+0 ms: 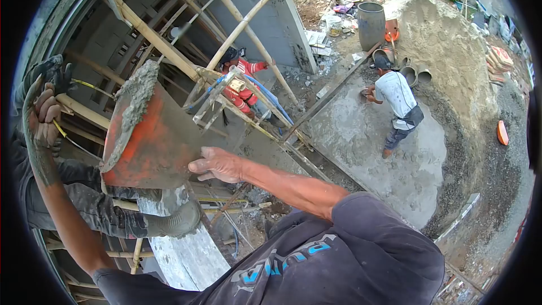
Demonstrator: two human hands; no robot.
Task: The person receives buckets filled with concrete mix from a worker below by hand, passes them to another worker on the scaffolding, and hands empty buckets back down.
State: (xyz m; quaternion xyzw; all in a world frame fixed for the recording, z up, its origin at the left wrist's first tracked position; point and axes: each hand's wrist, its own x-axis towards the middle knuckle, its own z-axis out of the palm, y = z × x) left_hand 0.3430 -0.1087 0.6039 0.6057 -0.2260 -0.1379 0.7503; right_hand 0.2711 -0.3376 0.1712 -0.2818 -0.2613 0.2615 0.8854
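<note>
An orange, cement-caked bucket [155, 141] is tilted in front of me, with wet grey mortar [137, 90] along its rim at the upper left. My right hand [217, 165] grips the bucket's base edge, thumb and fingers closed on it. At the far left is my left hand [44, 114], its fingers curled and its forearm smeared with cement. What it holds is hidden. Close above that hand shows a co-worker's dark gloved hand [52, 76]. This co-worker's booted leg [175, 220] extends below the bucket.
Bamboo scaffold poles [152, 36] cross at upper left. A pale plank [180, 251] lies below the bucket. One person in red [248, 82] stands behind the scaffold; another in a white shirt [395, 90] bends over wet mortar [361, 135], near a large drum [370, 25] and sand [440, 39].
</note>
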